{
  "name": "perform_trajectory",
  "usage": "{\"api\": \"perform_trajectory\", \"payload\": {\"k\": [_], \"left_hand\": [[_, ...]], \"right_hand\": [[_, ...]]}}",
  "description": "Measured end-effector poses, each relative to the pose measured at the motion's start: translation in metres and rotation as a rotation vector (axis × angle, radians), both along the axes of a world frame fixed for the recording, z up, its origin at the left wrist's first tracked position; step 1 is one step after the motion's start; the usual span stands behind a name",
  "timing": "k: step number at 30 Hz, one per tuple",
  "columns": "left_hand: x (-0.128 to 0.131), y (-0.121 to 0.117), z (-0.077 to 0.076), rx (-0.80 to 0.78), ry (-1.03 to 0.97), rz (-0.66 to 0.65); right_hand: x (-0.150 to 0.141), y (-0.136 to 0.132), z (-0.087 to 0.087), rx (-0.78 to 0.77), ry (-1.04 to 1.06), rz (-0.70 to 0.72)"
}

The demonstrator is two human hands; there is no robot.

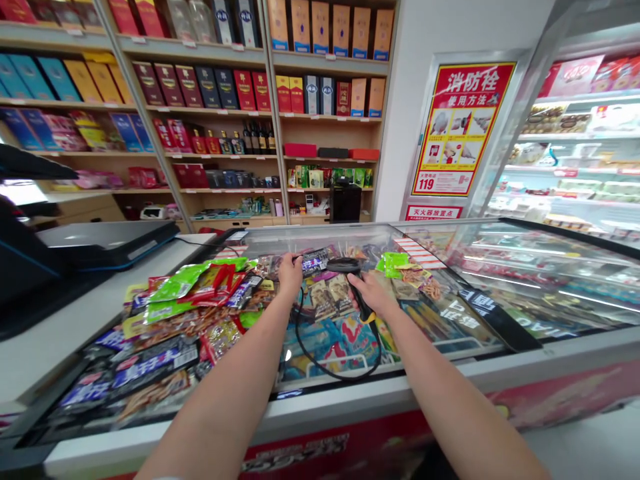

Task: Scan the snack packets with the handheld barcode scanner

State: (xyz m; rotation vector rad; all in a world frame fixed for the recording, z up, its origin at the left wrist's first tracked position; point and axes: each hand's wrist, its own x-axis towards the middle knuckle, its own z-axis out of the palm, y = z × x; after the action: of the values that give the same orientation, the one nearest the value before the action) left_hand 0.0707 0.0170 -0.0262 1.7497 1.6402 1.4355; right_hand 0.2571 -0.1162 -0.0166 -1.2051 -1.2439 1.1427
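Packs (pixel 183 310) lie heaped on the left of the freezer (pixel 350 402). Right of them is the scanner (pixel 361 299), its cable (pixel 345 379) looping before it. Left of the freezer runs the worktop (pixel 35 360), a device (pixel 120 235) on it. Behind stand shelves (pixel 345 136); right of these, a poster (pixel 465 130), then a fridge (pixel 580 136). Inside the freezer, through glare, lie what seem more packs.

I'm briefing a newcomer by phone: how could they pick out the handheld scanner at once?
Find the glass-topped freezer in front of the tall shelves. Over its top, the person's right hand grips the scanner by the handle. Unlike the flat, printed snack packets nearby, it is mostly plain black, with yellow at the handle's lower end and a looping black cable.
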Motion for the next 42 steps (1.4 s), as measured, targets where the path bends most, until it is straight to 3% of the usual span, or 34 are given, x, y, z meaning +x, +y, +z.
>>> {"api": "perform_trajectory", "payload": {"k": [13,34,38,42], "left_hand": [[0.005,-0.004,0.002,0.040,-0.021,-0.044],[0.005,-0.004,0.000,0.051,-0.056,-0.057],[0.026,-0.001,-0.002,0.011,-0.078,-0.095],[0.071,0.002,0.002,-0.131,-0.111,-0.187]], "right_hand": [[-0.003,-0.006,0.005,-0.093,-0.011,-0.016],[-0.005,-0.005,0.008,-0.115,0.028,-0.061],[0.005,-0.008,0.016,-0.111,0.094,-0.133],[0.032,-0.016,0.030,-0.073,0.130,-0.179]]}}
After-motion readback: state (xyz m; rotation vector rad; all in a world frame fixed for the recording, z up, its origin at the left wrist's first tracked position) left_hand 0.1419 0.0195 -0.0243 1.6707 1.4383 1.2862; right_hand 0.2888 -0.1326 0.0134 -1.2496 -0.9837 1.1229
